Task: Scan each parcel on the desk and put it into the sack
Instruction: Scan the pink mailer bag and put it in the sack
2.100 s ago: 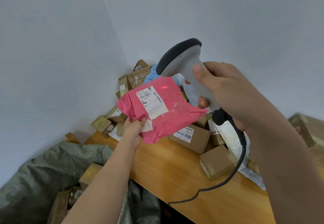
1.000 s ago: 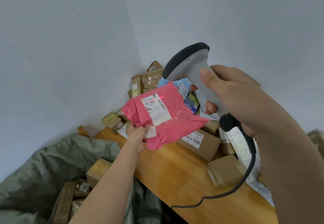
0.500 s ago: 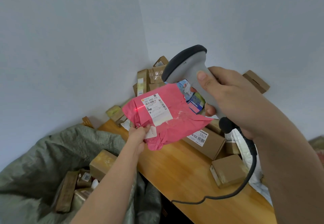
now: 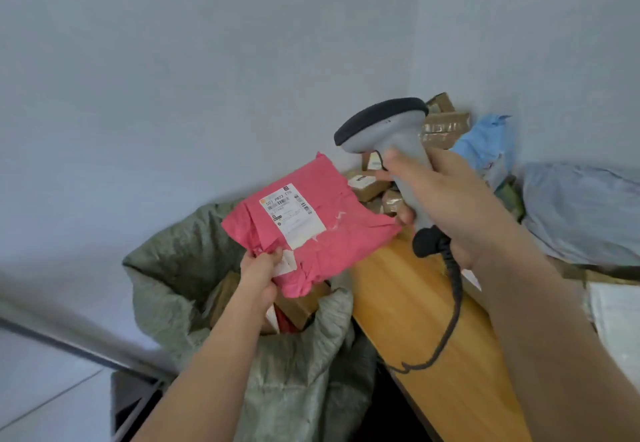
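Held up over the open sack [image 4: 194,268], label side up, a pink parcel [image 4: 322,230] pinched at its near left corner by the left hand [image 4: 259,273], thumb on top beside a loose white tab. Gripped at one corner only, probably so the white label [image 4: 292,214] remains uncovered and readable. Most of the parcel lying beyond and to the right of that grip, its far right corner reaching over the edge of the bench [image 4: 415,306]. Just right of the parcel, a grey scanner [image 4: 391,136] wrapped by the right hand [image 4: 446,199], fingers curled round the handle, head pointing left and down toward the label, cord [image 4: 453,303] trailing over the bench. No red beam visible on the label. Judging by the parcel hanging above the sack's mouth, likely near release onto the boxes [image 4: 298,306] already inside. More parcels [image 4: 445,130] heaped in the corner, awaiting scanning.
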Demonstrator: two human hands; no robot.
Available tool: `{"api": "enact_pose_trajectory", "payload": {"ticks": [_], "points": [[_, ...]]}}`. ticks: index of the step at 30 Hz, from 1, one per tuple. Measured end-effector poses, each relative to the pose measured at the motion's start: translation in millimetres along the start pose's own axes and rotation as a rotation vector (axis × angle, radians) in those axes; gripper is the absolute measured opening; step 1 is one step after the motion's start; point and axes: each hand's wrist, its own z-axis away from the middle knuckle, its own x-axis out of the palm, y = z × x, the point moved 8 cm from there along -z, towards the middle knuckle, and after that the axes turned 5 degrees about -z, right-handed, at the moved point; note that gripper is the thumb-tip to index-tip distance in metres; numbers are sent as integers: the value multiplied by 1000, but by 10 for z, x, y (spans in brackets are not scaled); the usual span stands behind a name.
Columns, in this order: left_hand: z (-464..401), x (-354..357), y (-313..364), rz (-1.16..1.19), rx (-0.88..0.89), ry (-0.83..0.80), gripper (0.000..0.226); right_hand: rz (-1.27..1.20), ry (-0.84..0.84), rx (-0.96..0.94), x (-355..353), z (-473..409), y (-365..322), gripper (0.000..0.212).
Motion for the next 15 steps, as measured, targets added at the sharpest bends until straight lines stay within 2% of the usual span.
{"api": "enact_pose_trajectory", "payload": {"ticks": [3,5,6,8,9,10,12,15], "points": [[-119,-715,93,20,9,220,41,-61,-46,34,323,-114,191,34],[-268,-1121,71,-13,-13,345,51,-100,-67,81,500,-174,318,26],[-380,-1269,-9,-35,-59,395,67,-109,-72,99,569,-207,367,23],[-960,-1619,-396,-116,-146,469,121,-117,-66,125,652,-268,462,20],[-1059,-1636,-479,-165,-198,488,138,-123,-57,140,663,-294,513,21],[-978,-1581,-494,-243,-239,510,140,-126,-46,159,658,-314,564,21],[-489,-1313,-308,-479,-290,547,121,-110,-2,186,585,-336,652,18],[-347,-834,-189,-666,-157,476,89,-94,99,198,352,-333,756,14]]}}
